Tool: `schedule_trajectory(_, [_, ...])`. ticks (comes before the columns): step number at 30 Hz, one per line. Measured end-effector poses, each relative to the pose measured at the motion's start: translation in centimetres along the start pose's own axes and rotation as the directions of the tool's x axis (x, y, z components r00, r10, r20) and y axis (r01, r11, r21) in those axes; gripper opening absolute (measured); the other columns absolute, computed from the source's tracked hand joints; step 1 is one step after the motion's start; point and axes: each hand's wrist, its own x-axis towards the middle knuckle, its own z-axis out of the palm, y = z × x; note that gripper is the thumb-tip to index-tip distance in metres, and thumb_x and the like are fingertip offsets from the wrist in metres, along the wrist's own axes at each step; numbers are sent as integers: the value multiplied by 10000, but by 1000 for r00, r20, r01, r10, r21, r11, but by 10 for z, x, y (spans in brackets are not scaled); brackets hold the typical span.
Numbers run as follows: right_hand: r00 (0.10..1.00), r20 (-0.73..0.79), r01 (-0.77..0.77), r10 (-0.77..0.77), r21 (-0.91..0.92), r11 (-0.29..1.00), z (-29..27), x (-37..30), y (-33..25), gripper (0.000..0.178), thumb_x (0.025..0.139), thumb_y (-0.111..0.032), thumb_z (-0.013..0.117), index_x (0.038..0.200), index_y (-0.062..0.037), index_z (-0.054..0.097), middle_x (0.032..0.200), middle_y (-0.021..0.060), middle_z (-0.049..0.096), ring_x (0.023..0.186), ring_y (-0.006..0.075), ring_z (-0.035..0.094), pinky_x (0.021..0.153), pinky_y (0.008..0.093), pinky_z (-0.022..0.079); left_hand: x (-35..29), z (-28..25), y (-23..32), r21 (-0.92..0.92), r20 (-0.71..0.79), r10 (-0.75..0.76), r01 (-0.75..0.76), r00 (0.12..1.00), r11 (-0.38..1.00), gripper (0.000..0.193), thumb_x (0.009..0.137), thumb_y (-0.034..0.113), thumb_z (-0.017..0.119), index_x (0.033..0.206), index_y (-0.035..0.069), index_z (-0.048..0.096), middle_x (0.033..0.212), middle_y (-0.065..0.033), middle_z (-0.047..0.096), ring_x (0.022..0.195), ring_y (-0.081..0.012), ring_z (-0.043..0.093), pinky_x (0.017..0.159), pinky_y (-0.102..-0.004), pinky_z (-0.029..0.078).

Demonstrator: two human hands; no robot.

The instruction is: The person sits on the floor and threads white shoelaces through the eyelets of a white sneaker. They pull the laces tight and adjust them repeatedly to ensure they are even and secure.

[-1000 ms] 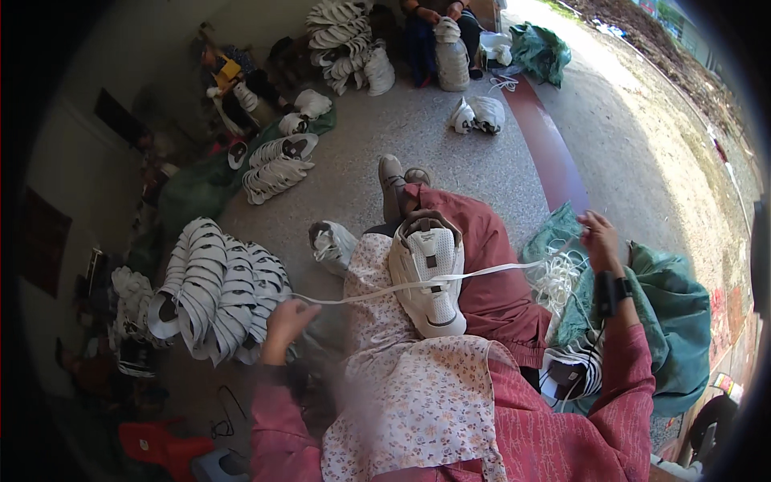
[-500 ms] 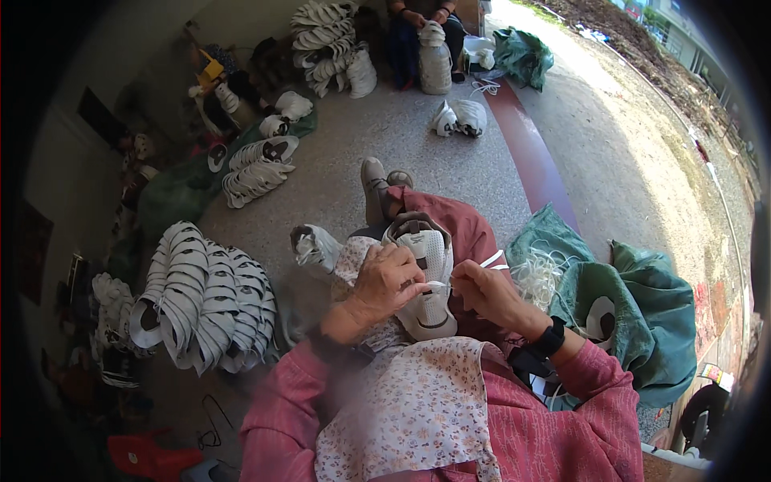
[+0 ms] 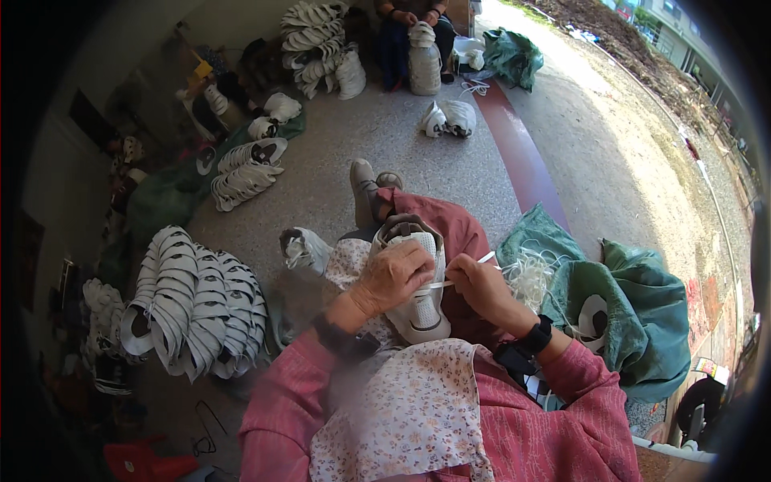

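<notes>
A white mesh shoe upper (image 3: 426, 316) with beige trim lies in my lap, its brown-lined opening pointing away from me. My left hand (image 3: 393, 277) bends over the upper's middle with curled fingers, its fingertips beside a flat white shoelace (image 3: 438, 284). The lace runs taut from the upper to my right hand (image 3: 480, 287), which pinches it just right of the upper. A lace end sticks up past the right hand's knuckles. My left thumb and part of the lacing are hidden under the left hand.
Nested stacks of white uppers (image 3: 197, 293) stand at the left. On the right lie a bundle of loose white laces (image 3: 530, 273) and a green sack (image 3: 642, 321). Another upper (image 3: 305, 251) sits beside my lap. A co-worker (image 3: 414, 32) sits at the far side.
My left hand has shifted from pinching the lace near the upper's right side to lying over the upper. The right hand still pinches lace. The whole view has shifted slightly.
</notes>
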Motion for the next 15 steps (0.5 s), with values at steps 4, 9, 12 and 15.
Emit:
schedule_trajectory(4, [988, -38, -121, 152, 434, 893, -2, 38, 9, 177, 973, -206, 641, 1032, -40, 624, 809, 153, 687, 706, 295, 676, 642, 402, 513, -2, 0, -6, -141, 24, -73, 76, 997, 987, 158, 800, 18, 748, 894, 43, 623, 848, -82, 584, 761, -268, 616, 680, -374, 493])
schedule_trajectory(9, [995, -97, 66, -13, 561, 826, 21, 84, 13, 224, 976, -245, 666, 1041, -33, 637, 809, 120, 687, 662, 224, 643, 610, 379, 508, -9, 6, -6, -173, 17, -159, 160, 987, 972, 102, 809, 16, 748, 839, 31, 652, 824, -82, 613, 768, -244, 630, 699, -353, 497])
schedule_trajectory(12, [930, -296, 306, -218, 294, 906, 39, 98, 14, 210, 976, -241, 658, 1033, -40, 638, 804, 149, 697, 683, 282, 684, 602, 400, 517, -10, 9, -6, -178, 12, -180, 179, 984, 968, 81, 813, 14, 739, 818, 25, 659, 809, -82, 623, 770, -238, 634, 704, -341, 495])
schedule_trajectory(15, [904, -376, 267, -205, 122, 956, 46, 97, 10, 190, 977, -230, 656, 1032, -49, 646, 804, 181, 697, 707, 320, 707, 601, 401, 524, -10, 10, -7, -185, 37, -200, 204, 979, 961, 64, 817, 13, 726, 816, 21, 662, 803, -80, 629, 769, -222, 636, 704, -332, 490])
